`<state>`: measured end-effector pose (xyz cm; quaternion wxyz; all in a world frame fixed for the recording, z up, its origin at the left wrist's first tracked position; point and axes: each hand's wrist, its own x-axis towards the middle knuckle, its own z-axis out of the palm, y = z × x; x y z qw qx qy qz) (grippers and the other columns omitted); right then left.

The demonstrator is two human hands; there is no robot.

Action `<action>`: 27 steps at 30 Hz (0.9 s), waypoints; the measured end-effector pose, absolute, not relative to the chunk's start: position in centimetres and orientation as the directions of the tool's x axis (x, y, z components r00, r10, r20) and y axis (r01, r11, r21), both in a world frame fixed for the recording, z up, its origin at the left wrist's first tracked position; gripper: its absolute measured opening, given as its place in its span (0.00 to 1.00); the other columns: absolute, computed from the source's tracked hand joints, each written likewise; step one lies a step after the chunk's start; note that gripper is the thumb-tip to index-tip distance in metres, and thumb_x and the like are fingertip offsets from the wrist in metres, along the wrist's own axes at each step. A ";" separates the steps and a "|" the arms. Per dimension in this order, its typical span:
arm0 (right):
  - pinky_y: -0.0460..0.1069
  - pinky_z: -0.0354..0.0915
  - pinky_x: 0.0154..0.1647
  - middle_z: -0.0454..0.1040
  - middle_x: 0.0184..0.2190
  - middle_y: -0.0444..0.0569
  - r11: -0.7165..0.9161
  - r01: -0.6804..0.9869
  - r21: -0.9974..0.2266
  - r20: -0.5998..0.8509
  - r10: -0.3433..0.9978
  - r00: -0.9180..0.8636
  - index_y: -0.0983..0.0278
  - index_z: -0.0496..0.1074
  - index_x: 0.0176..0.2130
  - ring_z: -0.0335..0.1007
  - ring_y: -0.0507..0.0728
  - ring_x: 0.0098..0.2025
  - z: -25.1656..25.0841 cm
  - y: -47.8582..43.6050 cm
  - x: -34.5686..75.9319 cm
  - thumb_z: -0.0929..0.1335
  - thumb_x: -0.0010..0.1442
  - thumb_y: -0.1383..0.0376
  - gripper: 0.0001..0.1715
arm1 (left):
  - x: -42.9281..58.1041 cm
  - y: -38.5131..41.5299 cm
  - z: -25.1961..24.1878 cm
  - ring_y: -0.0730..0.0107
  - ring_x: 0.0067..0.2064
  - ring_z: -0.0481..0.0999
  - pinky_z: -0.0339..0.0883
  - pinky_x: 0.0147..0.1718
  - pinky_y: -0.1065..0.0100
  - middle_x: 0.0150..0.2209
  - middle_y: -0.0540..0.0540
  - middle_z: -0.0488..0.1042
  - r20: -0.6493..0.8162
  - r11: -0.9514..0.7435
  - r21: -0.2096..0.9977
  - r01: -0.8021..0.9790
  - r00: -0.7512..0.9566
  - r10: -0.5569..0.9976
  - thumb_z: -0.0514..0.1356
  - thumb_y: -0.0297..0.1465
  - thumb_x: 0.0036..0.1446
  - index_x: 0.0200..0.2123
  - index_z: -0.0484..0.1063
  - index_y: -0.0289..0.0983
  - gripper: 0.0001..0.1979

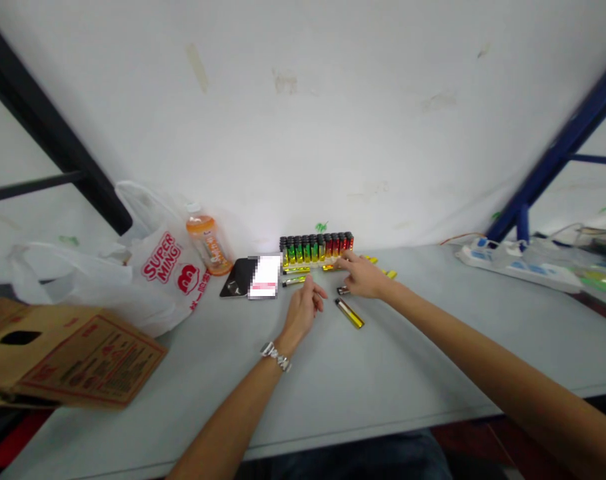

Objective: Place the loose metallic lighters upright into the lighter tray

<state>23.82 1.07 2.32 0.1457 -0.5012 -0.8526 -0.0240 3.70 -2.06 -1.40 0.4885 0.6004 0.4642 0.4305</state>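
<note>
Table point(383, 373): It was big, grey and flat, and everything lay on it.
Box point(73, 353): It was brown card and lay flat at the far left edge.
Bag point(153, 280): It was thin white plastic with red words and sat behind the box.
Bottle point(210, 247): It held an orange drink and leaned on the bag.
Row of lighters point(317, 248): They stood up side by side, close to the wall, with black tops.
Right hand point(365, 277): My fingers were stretched out and touched the right end of the row. They gripped nothing that I could see.
Left hand point(303, 310): It was half curled just beside my right hand. I could not tell if something small was inside.
Yellow lighter point(349, 313): It lay flat between my hands, near my right wrist.
Small lighters point(296, 270): Two more lay flat in front of the row.
How it felt, I think: A lighter was light, hard and a bit slippery.
Where to hold: I think the long sides were best, pinched with thumb and finger, away from the black top.
</note>
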 end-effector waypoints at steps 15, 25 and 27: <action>0.55 0.60 0.48 0.75 0.40 0.55 0.517 0.841 -0.158 0.253 0.845 -0.471 0.64 0.73 0.38 0.67 0.62 0.46 1.6 -0.2 24.8 0.67 0.59 0.66 0.06 | 3.9 -1.8 -0.9 0.76 0.17 0.60 0.50 0.19 0.71 0.17 0.49 0.66 0.065 -0.080 0.992 0.098 0.151 0.986 0.40 0.61 0.58 0.25 0.72 0.35 0.38; 0.50 0.68 0.36 0.73 0.29 0.43 0.332 0.055 -0.942 0.333 0.943 -0.001 0.58 0.60 0.42 0.73 0.55 0.32 0.9 -1.0 20.6 0.62 0.63 0.46 0.19 | 5.2 -0.2 -0.4 0.77 0.17 0.60 0.50 0.18 0.71 0.16 0.49 0.65 0.079 -0.088 0.994 0.062 0.136 0.988 0.40 0.62 0.57 0.23 0.70 0.35 0.39; 0.48 0.66 0.29 0.70 0.25 0.39 0.250 -0.062 -0.966 0.246 0.967 0.066 0.57 0.61 0.43 0.69 0.53 0.26 0.5 -1.2 20.0 0.63 0.60 0.45 0.21 | 5.0 -0.3 -0.8 0.76 0.17 0.59 0.50 0.18 0.71 0.16 0.49 0.64 0.072 -0.081 0.996 0.049 0.159 0.985 0.40 0.62 0.57 0.23 0.70 0.34 0.39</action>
